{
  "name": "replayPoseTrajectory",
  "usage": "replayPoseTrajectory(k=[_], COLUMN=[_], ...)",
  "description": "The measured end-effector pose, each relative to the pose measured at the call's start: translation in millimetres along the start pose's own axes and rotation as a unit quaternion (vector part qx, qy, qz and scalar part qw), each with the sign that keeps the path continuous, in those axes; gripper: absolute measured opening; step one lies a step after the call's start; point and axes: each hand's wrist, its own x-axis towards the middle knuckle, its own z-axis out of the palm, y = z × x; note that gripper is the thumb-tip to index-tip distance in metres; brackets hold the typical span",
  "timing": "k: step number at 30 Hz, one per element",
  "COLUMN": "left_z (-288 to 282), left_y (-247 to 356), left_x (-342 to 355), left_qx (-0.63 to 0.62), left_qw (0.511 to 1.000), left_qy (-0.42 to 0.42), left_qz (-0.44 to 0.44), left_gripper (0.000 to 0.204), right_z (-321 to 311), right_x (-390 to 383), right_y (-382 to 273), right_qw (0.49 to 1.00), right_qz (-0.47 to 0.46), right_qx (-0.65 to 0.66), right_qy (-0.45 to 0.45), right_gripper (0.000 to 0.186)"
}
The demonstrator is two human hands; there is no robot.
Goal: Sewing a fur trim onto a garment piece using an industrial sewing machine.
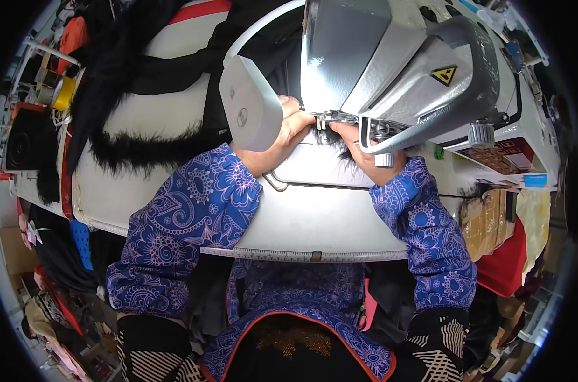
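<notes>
A grey sewing machine (347, 54) stands in front of me, and both hands meet under its head by the presser foot (321, 122). My left hand (275, 151) is closed, with thumb and fingers pressed together at the left of the foot; a white lamp head (254, 105) covers part of it. Black fur trim (330, 137) shows between the hands. My right hand (363, 159) pinches at the right of the foot, partly behind the machine's wire guard and a knob. Some fur sticks out beside its fingers. The exact fingertip grip is partly hidden.
Black fabric and a long fur strip (150, 150) lie across the white table (314, 219) to the left. A measuring tape (301, 256) runs along the near edge. Taped packages (488, 219) and a red cloth (506, 267) are at the right. A yellow tape roll (64, 93) stands far left.
</notes>
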Motion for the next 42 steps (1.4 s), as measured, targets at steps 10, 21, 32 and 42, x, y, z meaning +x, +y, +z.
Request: replayPoseTrajectory(k=[10,21,32,42], left_z=[-11.3,-18.5,-25.4,-22.6], left_y=[-4.8,18.8,21.4,21.4], left_x=[-0.5,-29.8,-21.0,-30.6], left_qx=[0.001,-0.028,-0.004,-0.031], left_qw=[0.998,0.998,0.999,0.999], left_qy=[-0.012,-0.051,-0.031,-0.023], left_qz=[-0.06,0.012,-0.03,-0.038], left_gripper=[0.022,0.03,0.022,0.02], right_z=[18.5,-53.0,-32.8,-23.8], right_x=[-24.0,-2.5,7.7,6.7], right_y=[26.4,-9.5,-25.7,-39.2], right_qw=[0.992,0.984,0.991,0.994], right_qz=[0.062,0.054,-0.116,-0.019], right_qx=[-0.056,-0.015,0.018,0.079], right_qy=[-0.093,-0.171,-0.062,-0.067], right_gripper=[0.018,0.024,0.026,0.022])
